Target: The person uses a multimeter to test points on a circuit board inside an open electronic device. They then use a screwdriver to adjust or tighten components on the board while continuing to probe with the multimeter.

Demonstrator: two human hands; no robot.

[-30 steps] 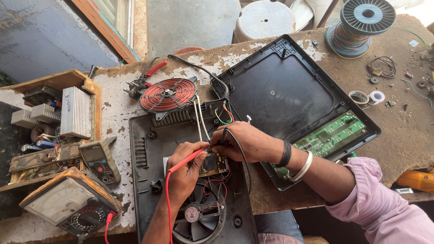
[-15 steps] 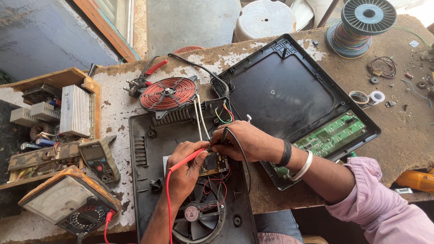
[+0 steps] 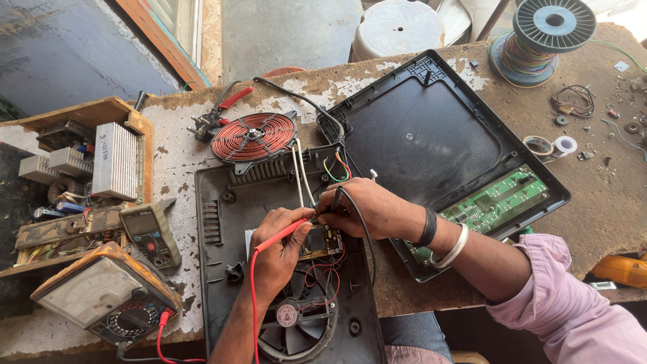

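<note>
An opened induction cooker base (image 3: 222,269) lies in front of me, its circuit board (image 3: 322,244) and black fan (image 3: 296,317) exposed. My left hand (image 3: 280,253) grips a red test probe (image 3: 283,234), whose tip points at the board. Over the same board, my right hand (image 3: 360,209) pinches a black test probe (image 3: 335,201) with a black lead looping down. A copper coil (image 3: 255,137) rests at the far edge of the base. The probe tips are partly hidden by my fingers.
An analog multimeter (image 3: 101,300) with a red lead sits at the front left, a small digital meter (image 3: 151,234) behind it. The cooker's black top cover (image 3: 431,141) with a green board lies right. Pliers (image 3: 216,114), a wire spool (image 3: 546,34) and a box of parts (image 3: 81,168) surround them.
</note>
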